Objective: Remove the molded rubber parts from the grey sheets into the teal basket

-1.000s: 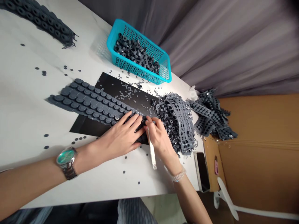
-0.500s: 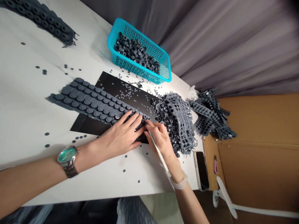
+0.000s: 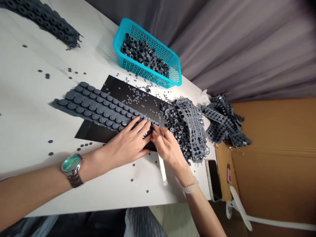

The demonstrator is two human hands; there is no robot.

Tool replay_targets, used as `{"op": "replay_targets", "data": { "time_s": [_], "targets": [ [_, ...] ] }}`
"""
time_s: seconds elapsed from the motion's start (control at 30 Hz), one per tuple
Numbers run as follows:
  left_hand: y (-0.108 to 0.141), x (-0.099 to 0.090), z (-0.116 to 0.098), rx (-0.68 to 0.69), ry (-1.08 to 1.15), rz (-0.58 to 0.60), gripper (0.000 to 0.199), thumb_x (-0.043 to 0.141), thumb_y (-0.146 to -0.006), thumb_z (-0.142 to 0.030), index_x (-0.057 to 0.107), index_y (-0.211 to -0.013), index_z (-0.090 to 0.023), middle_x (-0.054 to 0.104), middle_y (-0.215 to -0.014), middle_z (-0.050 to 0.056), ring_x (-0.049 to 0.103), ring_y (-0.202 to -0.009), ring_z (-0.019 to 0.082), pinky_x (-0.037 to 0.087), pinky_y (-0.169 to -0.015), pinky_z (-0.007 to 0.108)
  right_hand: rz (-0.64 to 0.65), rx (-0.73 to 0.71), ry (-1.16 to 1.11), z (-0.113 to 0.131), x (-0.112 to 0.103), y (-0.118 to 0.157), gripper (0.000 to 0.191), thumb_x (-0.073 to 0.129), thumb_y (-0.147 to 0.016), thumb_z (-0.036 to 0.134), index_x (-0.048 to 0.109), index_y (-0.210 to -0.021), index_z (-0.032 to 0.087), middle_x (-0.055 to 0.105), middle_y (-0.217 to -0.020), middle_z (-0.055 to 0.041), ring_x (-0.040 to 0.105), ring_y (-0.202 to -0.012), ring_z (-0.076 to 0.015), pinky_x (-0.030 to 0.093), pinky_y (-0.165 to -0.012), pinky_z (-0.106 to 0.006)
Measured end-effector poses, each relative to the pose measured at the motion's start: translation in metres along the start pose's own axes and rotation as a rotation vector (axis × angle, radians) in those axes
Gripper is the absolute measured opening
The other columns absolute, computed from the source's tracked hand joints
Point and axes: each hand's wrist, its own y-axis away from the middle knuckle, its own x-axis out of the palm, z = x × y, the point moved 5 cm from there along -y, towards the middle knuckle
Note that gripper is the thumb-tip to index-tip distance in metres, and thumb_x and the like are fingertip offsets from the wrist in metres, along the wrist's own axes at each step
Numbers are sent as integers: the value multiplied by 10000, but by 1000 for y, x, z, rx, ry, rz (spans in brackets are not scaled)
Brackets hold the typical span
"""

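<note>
A dark grey moulded rubber sheet [image 3: 98,107] with rows of round caps lies across a black mat [image 3: 91,131]. My left hand [image 3: 125,141] rests flat on the sheet's right part with its fingers spread, holding it down. Close beside those fingertips, my right hand [image 3: 169,148] pinches a slim white stick-like tool [image 3: 162,168]. Its tip is hidden at the sheet's right end, and its back end sticks out below the hand. Small grey ring-shaped parts [image 3: 179,130] are heaped just right of the hands, partly under a punched-out rubber sheet [image 3: 194,128].
A turquoise basket [image 3: 150,72] of grey rubber parts stands behind the mat. Small grey discs [image 3: 134,95] are scattered on mat and table. Another moulded strip [image 3: 46,23] lies at far left. Rubber scraps [image 3: 225,121] and a phone [image 3: 213,179] are on the right.
The white tool's back end has swung left, away from my right wrist, and now points down. My right hand has turned slightly; my left hand has stayed in place.
</note>
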Motion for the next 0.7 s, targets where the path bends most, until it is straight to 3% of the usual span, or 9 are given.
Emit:
{"op": "replay_targets", "data": {
  "time_s": [0.07,0.2,0.27,0.33,0.53,0.7],
  "targets": [
    [0,1,1,-7,2,10,549,564,-867,-498,611,-1255,-112,535,-1370,238,461,-1318,365,281,-1156,515,-44,40,-14,-9,4,3,256,412,-974,105,535,-1198,104,579,-1321,-208,515,-1172,-264,537,-925,-418],
    [-1,1,3,-24,3,10,559,540,-876,-516,580,-1302,-157,537,-1367,215,464,-1314,357,288,-1146,521,-289,368,-88,-42,2,18,251,391,-991,154,519,-1205,182,599,-1243,-160,533,-1159,-234,562,-893,-428],
    [0,0,1,-23,-8,7,564,545,-875,-512,573,-1313,-158,534,-1370,214,459,-1315,356,284,-1147,520,-335,454,-119,-49,0,25,232,422,-988,182,523,-1197,195,606,-1201,-148,560,-1124,-226,564,-884,-427],
    [0,-3,-2,-19,-34,-4,578,543,-880,-502,557,-1331,-141,531,-1374,219,449,-1317,359,281,-1145,531,-301,429,-159,-44,-2,26,237,446,-982,190,529,-1203,202,605,-1207,-142,580,-1105,-218,567,-882,-417],
    [4,-12,-15,-36,-137,6,499,497,-926,-369,591,-1261,-12,601,-1258,208,526,-1168,319,398,-1056,462,-142,165,-180,-8,0,15,278,486,-963,158,537,-1234,193,624,-1272,-122,574,-1092,-229,562,-884,-395],
    [5,-11,-16,-48,-120,40,457,503,-928,-348,620,-1231,-25,631,-1210,181,549,-1108,308,422,-1013,464,-119,127,-134,-3,0,11,246,490,-964,159,556,-1201,162,632,-1276,-140,568,-1071,-238,557,-865,-396]
  ]
}}
